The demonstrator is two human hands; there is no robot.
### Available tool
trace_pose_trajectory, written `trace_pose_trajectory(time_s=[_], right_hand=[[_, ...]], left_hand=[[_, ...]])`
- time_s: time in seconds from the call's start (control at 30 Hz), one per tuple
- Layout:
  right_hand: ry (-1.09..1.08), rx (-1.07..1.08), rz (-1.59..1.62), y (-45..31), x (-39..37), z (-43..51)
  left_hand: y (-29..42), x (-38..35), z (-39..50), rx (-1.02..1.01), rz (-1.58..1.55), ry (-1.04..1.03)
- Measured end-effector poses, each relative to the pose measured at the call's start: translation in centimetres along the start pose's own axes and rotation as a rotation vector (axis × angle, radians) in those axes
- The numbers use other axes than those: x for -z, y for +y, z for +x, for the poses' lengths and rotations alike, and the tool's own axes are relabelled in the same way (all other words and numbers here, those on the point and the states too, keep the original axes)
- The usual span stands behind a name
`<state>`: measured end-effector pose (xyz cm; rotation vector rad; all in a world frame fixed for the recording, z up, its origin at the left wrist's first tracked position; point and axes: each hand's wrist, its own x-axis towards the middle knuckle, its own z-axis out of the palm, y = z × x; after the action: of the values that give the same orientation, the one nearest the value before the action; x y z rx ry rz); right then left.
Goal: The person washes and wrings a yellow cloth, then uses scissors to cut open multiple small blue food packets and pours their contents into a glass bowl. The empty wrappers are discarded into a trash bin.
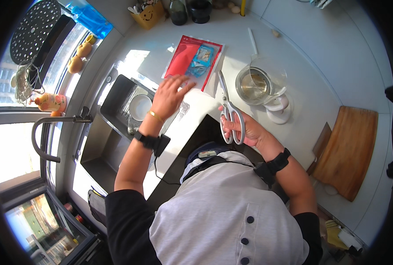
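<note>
My right hand (249, 129) grips a pair of kitchen scissors (229, 106) with grey handles; the blades are together and point away from me. My left hand (171, 94) is empty, fingers spread, over the near edge of a red-edged plastic pouch (183, 59). Whether it touches the pouch is hard to tell. Small blue packets (203, 56) show on the right half of the pouch. Right of the scissors stands a glass electric kettle (237, 82) with some clear liquid and a white handle (277, 104). Its transparent lid (272, 71) is tilted up.
A sink (105, 152) with a white bowl (140, 107) and a curved faucet (35, 132) lies to the left. A wooden cutting board (347, 152) and a cleaver blade (321, 139) are at the right. Behind stand a yellow utensil holder (148, 15) and dark jars (199, 11).
</note>
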<state>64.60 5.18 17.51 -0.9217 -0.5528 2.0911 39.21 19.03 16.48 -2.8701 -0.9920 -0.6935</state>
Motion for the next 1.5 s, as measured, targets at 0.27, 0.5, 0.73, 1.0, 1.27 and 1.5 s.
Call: trace_pose_trajectory(time_s=[0.27,0.5,0.73,1.0,1.27,1.5], right_hand=[[-0.025,-0.1,0.115,1.4,0.9,1.3],[0.023,-0.148,0.184,3.0,0.8,0.9],[0.058,-0.109,0.288,3.7,1.2,2.5],[0.203,0.044,0.302,3.9,1.4,6.3],[0.302,0.057,-0.016,3.9,1.2,5.8],[0.29,-0.013,-0.01,1.8,2.0,6.3]], left_hand=[[-5.2,-8.1,2.5,0.084,0.086,-0.039],[-1.6,-8.4,3.7,0.177,-0.059,0.08],[0.3,-8.1,4.4,0.173,-0.118,0.063],[1.0,-8.1,3.7,0.079,-0.098,0.067],[1.2,-8.2,3.0,0.07,-0.251,0.095],[0.6,-9.4,2.2,-0.02,-0.468,-0.005]])
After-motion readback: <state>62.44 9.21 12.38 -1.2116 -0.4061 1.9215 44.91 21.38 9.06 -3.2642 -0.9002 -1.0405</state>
